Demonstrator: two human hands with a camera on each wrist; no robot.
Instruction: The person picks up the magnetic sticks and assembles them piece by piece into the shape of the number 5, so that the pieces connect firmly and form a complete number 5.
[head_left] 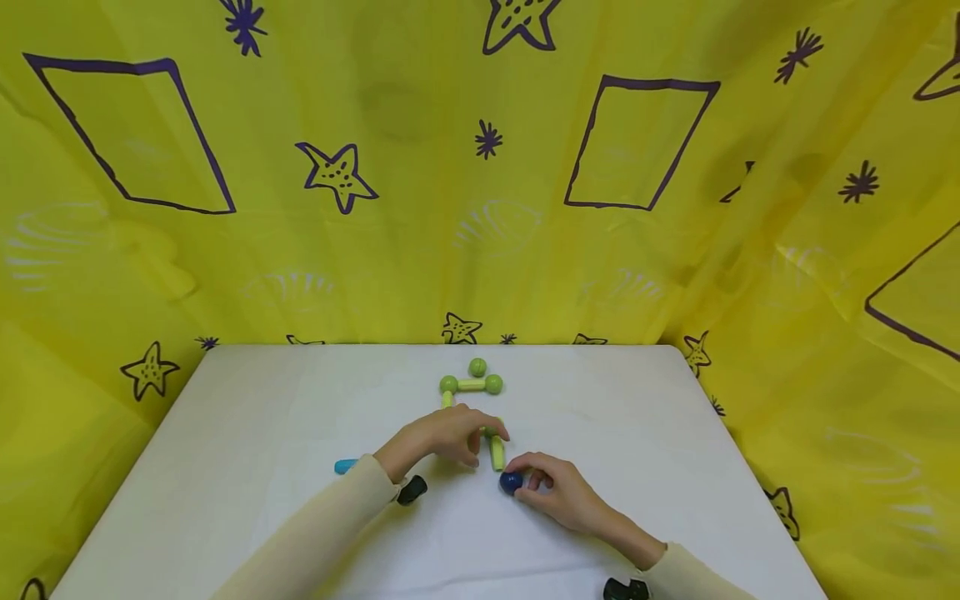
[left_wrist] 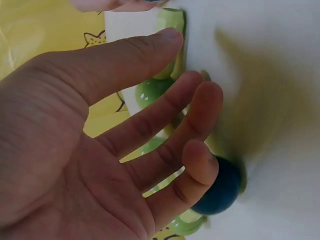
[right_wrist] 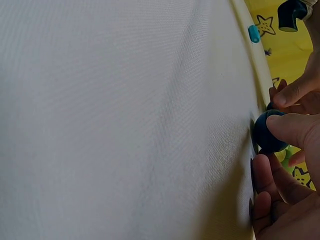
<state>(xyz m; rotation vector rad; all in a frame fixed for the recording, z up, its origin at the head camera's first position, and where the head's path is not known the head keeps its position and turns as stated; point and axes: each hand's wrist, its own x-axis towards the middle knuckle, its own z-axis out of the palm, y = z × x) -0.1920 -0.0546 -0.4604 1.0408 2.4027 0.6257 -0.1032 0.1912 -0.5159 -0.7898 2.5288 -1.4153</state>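
Note:
In the head view my right hand point(head_left: 558, 492) pinches a dark blue ball point(head_left: 512, 482) between thumb and fingers. The right wrist view shows the thumb on this blue ball point(right_wrist: 269, 132), close to the white cloth. My left hand point(head_left: 450, 433) hovers over a figure of green balls and pale green rods, its fingers loosely bent and nothing seen in its grasp. Under it are a green ball point(head_left: 491, 432) and a rod point(head_left: 497, 454) pointing toward the right hand. A second blue ball point(left_wrist: 222, 187) sits behind the left fingers; contact cannot be told.
Farther back, a pale rod point(head_left: 471, 385) joins two green balls, with a striped green ball point(head_left: 477, 367) behind. A light blue piece point(head_left: 345, 466) lies left of the left forearm. White cloth covers the table point(head_left: 247, 433); a yellow patterned curtain point(head_left: 420, 250) surrounds it.

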